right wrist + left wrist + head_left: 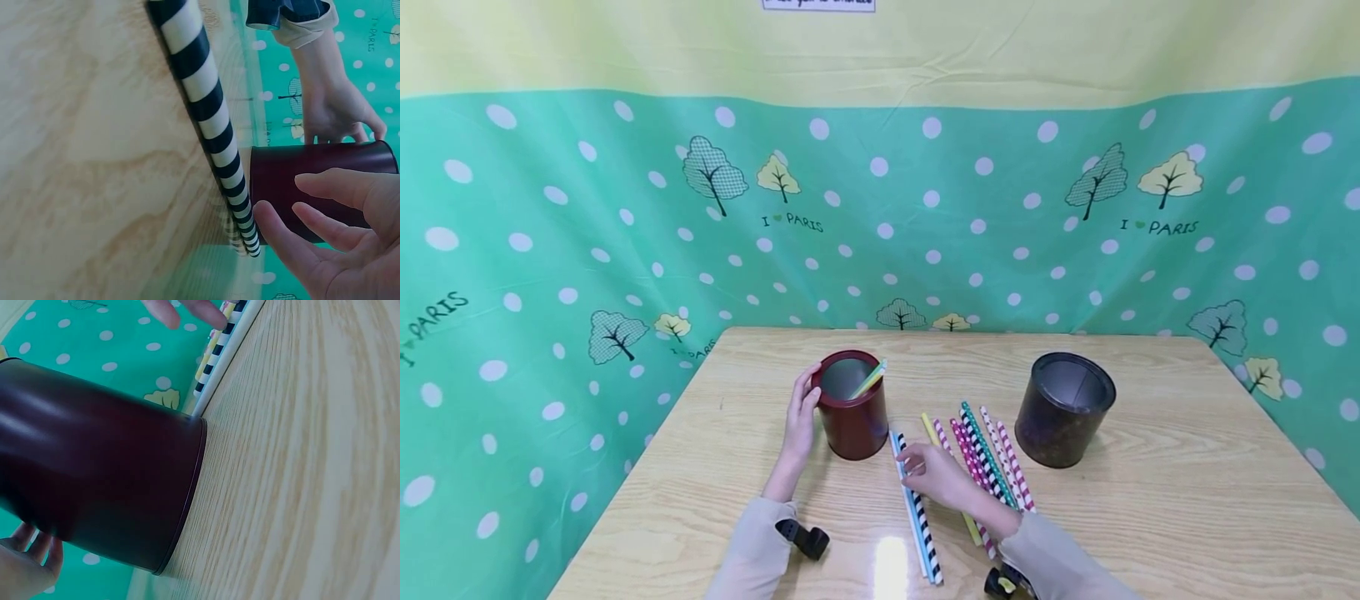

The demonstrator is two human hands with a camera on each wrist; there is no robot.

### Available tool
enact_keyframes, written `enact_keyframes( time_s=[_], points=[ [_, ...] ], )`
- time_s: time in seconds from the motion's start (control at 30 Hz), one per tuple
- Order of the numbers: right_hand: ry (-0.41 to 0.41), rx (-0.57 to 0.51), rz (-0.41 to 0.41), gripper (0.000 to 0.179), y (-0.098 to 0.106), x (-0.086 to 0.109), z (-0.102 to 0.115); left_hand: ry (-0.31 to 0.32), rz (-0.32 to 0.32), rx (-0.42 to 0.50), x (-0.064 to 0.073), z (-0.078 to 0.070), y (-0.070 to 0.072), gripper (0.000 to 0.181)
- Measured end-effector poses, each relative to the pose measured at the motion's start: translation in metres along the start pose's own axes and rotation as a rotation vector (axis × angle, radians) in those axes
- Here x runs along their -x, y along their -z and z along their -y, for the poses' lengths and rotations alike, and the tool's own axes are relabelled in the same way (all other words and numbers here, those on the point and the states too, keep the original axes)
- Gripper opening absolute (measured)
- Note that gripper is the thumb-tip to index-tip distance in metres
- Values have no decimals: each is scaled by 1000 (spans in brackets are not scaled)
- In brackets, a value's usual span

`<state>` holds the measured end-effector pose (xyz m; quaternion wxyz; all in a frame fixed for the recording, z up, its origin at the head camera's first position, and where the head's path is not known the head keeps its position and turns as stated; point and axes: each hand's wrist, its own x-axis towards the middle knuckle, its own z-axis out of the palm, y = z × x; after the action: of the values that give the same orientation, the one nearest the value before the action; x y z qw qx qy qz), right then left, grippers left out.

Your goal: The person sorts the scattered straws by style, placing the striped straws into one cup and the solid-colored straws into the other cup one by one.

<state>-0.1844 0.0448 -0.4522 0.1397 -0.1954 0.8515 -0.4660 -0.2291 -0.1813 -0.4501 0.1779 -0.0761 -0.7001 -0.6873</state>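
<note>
My left hand (800, 419) holds the side and rim of a dark red round can (855, 429), which stands upright. A few yellow, green and blue paper straws (870, 380) lean inside it, their ends showing over the rim. Just right of the can, light blue straws (914, 527) and a black-and-white striped straw (929, 542) lie side by side on the table. Above them hovers my right hand (938, 477); in the right wrist view its thumb and fingers are spread apart with nothing between them, near the striped straw (215, 128).
A loose bunch of patterned straws (985, 450), pink, yellow, green and striped, lies right of my right hand, partly under the forearm. Farther right stands a black round can (1063, 425). Behind the wooden table (1195, 467) hangs a green dotted curtain (955, 208).
</note>
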Motion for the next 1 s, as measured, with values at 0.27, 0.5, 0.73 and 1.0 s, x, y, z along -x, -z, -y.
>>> enact_keyframes(
  time_s=[0.27,0.5,0.73,1.0],
  points=[
    [17,18,5,30,-2,4,-1,-24,-15,-5,2,2,-1,38],
    [13,92,3,31,0,4,-3,-26,-9,6,1,1,-2,37],
    [36,108,22,31,-2,5,-5,-11,-4,13,2,-2,-1,38],
    [74,156,32,29,-3,5,-8,-5,-6,1,2,-1,-1,38]
  ],
)
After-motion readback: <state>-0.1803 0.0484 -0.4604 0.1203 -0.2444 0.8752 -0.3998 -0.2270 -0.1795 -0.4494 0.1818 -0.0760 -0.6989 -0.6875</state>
